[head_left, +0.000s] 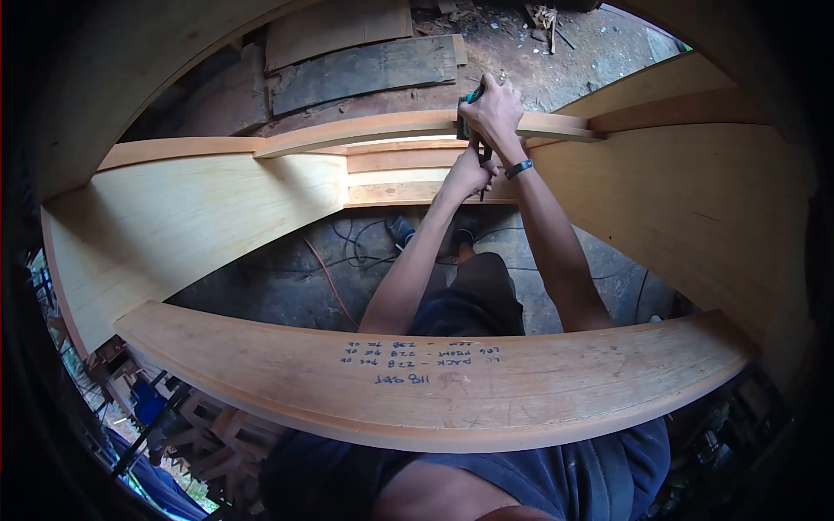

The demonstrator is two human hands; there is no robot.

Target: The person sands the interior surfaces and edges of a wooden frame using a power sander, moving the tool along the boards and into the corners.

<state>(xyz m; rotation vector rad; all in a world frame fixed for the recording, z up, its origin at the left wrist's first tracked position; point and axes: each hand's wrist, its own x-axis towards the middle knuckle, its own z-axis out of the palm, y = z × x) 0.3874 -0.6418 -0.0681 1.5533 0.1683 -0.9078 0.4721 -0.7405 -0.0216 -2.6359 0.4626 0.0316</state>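
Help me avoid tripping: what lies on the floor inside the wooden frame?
Dark cables, a red cord, two shoes. The near board and the person's body hide some floor.

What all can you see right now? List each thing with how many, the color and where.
dark tool: one, black and teal, in both hands at the rail
curved rail: one, light brown, far side
side panels: two, pale wood, left and right
wide board: one, tan, handwriting on it, near side
flat sheets: several, gray and brown, ground beyond
hose or cord: one, reddish, floor
cables: several, black, floor
wood pieces: many, brown, lower left
wristband: one, dark, right wrist
shoes: two, dark, floor
shirt: one, navy, bottom
left hand: one, lower grip
right hand: one, upper grip
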